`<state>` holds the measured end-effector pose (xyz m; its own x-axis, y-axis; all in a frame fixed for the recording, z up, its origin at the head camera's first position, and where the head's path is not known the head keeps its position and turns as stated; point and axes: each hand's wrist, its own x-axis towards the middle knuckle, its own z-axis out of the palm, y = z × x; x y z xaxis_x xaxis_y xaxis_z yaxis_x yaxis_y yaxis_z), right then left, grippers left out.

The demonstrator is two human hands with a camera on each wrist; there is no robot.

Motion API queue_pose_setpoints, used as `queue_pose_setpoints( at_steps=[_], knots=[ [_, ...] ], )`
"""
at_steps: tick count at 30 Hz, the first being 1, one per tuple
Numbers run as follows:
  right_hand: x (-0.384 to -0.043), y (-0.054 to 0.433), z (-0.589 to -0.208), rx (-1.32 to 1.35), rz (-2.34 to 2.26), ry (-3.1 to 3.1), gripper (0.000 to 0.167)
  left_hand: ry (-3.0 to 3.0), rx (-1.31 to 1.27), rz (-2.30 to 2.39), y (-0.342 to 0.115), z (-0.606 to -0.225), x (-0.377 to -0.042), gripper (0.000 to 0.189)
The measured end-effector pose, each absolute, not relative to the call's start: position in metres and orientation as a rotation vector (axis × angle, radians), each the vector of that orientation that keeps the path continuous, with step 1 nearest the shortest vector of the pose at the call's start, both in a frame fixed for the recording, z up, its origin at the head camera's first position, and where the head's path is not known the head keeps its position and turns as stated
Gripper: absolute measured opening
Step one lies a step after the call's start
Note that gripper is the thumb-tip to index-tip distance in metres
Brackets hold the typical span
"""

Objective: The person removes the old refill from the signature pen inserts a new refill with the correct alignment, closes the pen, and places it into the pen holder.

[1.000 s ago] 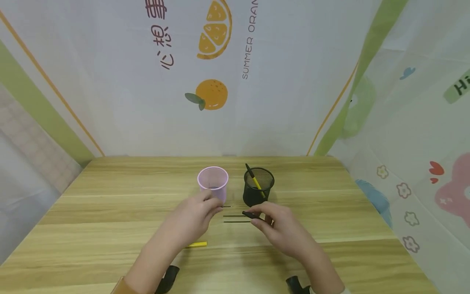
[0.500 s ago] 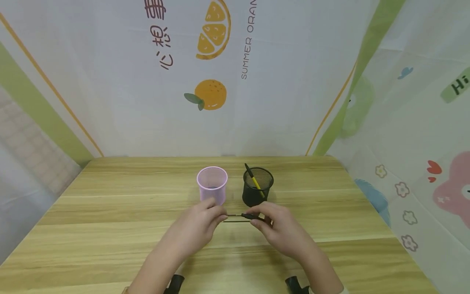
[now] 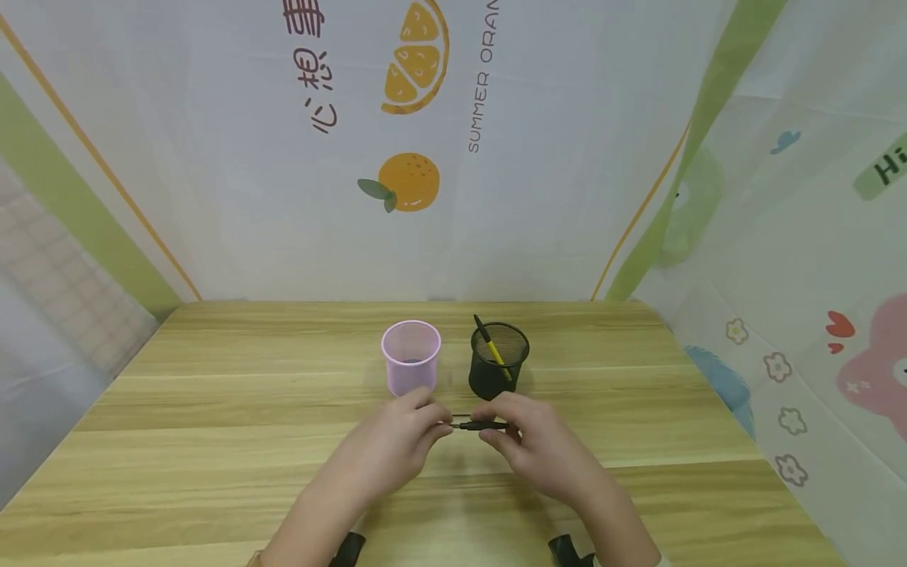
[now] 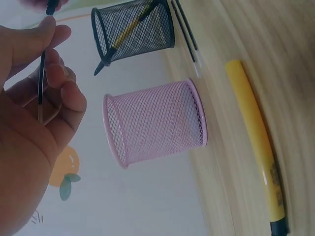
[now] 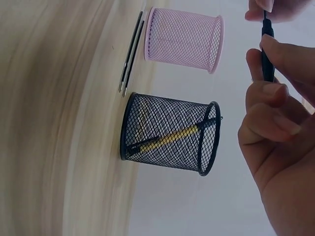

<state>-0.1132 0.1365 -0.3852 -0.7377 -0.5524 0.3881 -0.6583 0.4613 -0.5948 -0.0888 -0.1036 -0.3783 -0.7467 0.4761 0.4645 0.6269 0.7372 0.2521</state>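
My left hand [image 3: 400, 433] pinches a thin dark pen refill [image 4: 42, 78] with a clear tail end, which runs back along the palm. In my right hand [image 3: 534, 445], thumb and fingers pinch the black front section of a pen [image 5: 267, 59]. The refill's front end meets that section, the two in one line between the hands. In the left wrist view, a yellow pen barrel [image 4: 256, 132] with a black end lies on the table; my left forearm hides it from the head view. Two more refills [image 5: 131, 54] lie side by side on the table.
A pink mesh pen holder [image 3: 412, 370] stands just beyond my left hand. Right of it is a black mesh pen holder [image 3: 490, 379] with a yellow and black pen [image 3: 490, 339] leaning inside. A printed white curtain [image 3: 538, 197] hangs behind the wooden table [image 3: 212, 409].
My left hand has moved right and nearer with the refill, bringing it to the black pen section. The gap between the hands has narrowed. The yellow barrel has gone behind my left forearm.
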Motion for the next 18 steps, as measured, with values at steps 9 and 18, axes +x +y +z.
queue_pose_setpoints(
  at_steps=[9,18],
  knots=[
    [-0.11,0.132,-0.385,1.088,1.139,-2.583,0.016,-2.713,-0.839,-0.699,-0.093,-0.374,-0.084,0.027],
    [-0.111,0.128,-0.387,1.123,1.158,-2.541,0.01,-2.729,-0.87,-0.704,-0.086,-0.378,-0.085,0.028]
  ],
)
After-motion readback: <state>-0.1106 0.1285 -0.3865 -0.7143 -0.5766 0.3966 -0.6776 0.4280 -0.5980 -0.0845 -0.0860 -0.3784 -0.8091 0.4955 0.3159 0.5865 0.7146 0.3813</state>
